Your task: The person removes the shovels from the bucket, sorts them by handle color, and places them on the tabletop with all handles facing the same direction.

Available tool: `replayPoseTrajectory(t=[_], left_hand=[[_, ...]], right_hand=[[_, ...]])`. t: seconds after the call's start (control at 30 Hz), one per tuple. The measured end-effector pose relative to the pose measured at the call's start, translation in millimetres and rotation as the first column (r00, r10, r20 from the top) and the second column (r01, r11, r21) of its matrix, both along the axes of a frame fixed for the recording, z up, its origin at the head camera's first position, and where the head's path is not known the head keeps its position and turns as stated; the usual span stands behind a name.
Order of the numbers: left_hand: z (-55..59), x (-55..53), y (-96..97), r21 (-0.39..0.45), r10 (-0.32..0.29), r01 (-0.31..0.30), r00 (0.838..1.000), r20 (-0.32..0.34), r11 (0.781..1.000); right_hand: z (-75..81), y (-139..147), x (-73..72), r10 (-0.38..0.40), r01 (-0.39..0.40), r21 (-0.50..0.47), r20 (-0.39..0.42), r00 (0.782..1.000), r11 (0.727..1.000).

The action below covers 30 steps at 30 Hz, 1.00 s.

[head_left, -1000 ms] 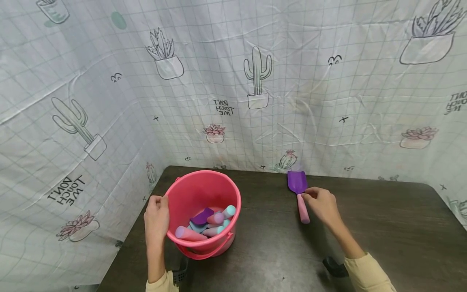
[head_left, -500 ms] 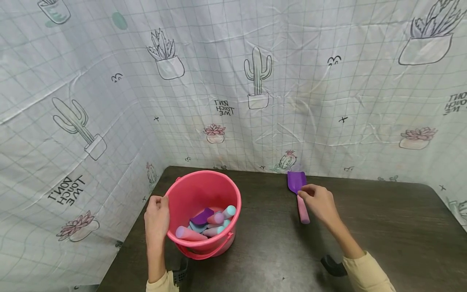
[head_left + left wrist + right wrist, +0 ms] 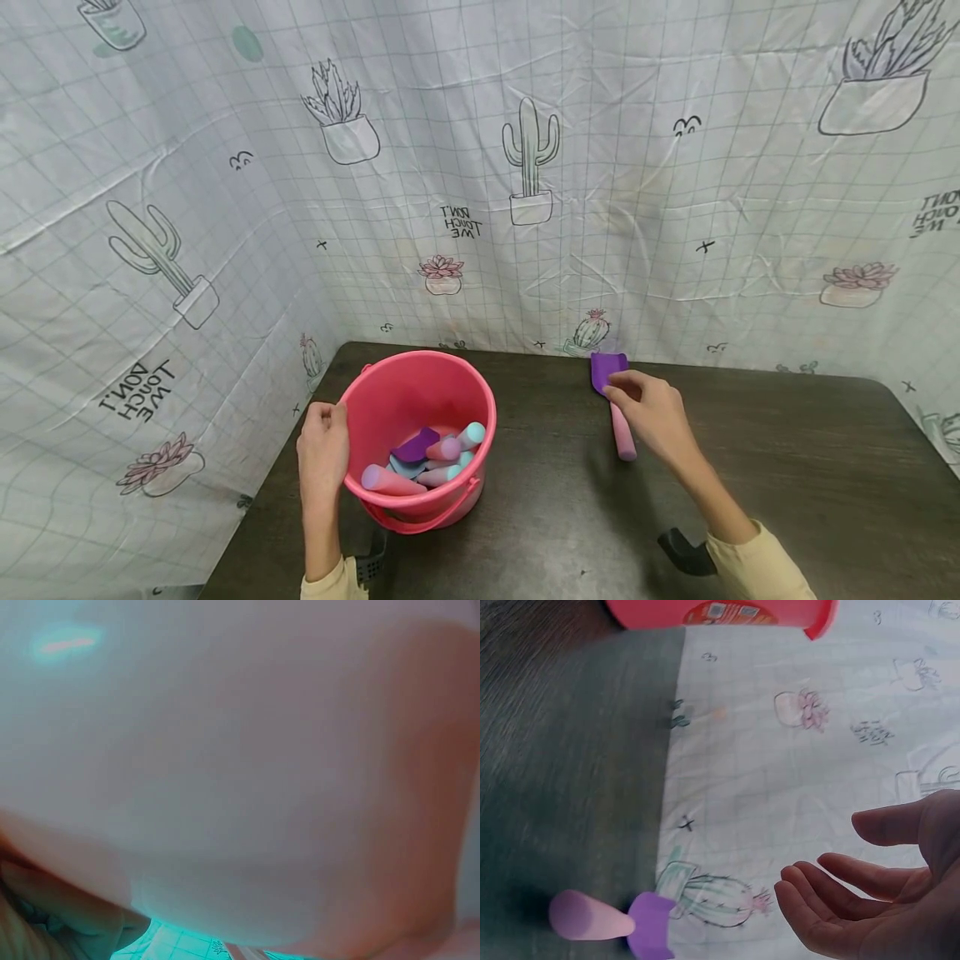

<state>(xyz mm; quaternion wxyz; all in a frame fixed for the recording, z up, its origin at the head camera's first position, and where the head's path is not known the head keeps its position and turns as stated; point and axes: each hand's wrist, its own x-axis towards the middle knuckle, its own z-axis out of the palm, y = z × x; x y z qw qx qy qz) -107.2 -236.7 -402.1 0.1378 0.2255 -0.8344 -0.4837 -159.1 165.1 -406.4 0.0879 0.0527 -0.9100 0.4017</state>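
Gripping the pink bucket at its 9 o'clock rim, your left hand has its fingers curled over the edge in the head view. The bucket sits at 7 o'clock, holding a purple blade, a pink handle with a lilac end and other handles with mint ends. Toward 4 o'clock lies the toy shovel with purple blade and pink handle, on the dark wooden table, its blade toward 11 o'clock, near the cactus-print curtain. Your right hand covers its neck from this angle. Pinched that close to the blade, the handle could swing; a forward push could run the blade into the cloth. Any hard pull of yours on the rim could slide or tip the bucket, and the mint-ended handle nearest the rim seems readiest to slip out.

Your left wrist view is mostly blurred; some bent fingers show at 8 o'clock, too little to judge how firmly you hold.

In your right wrist view, your thumb and fingers stand apart with nothing between them, at 4 o'clock. The shovel lies at 7 o'clock, apart from your fingertips; misjudging that gap could make you close on air.
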Motion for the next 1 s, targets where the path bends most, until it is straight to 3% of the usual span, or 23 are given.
replayPoseTrajectory(t=[0.37,1.0], left_hand=[[-1.2,0.2,-2.1,-0.001,-0.005,0.005,1.000,-0.006,1.000],[-3.9,1.2,-5.4,-0.022,-0.029,0.028,0.999,-0.039,0.999]], right_hand=[[22.0,-14.2,13.1,0.024,-0.024,-0.008,-0.076,0.997,1.000],[46.2,-30.5,33.2,0.053,-0.062,-0.084,-0.110,0.993,0.995]])
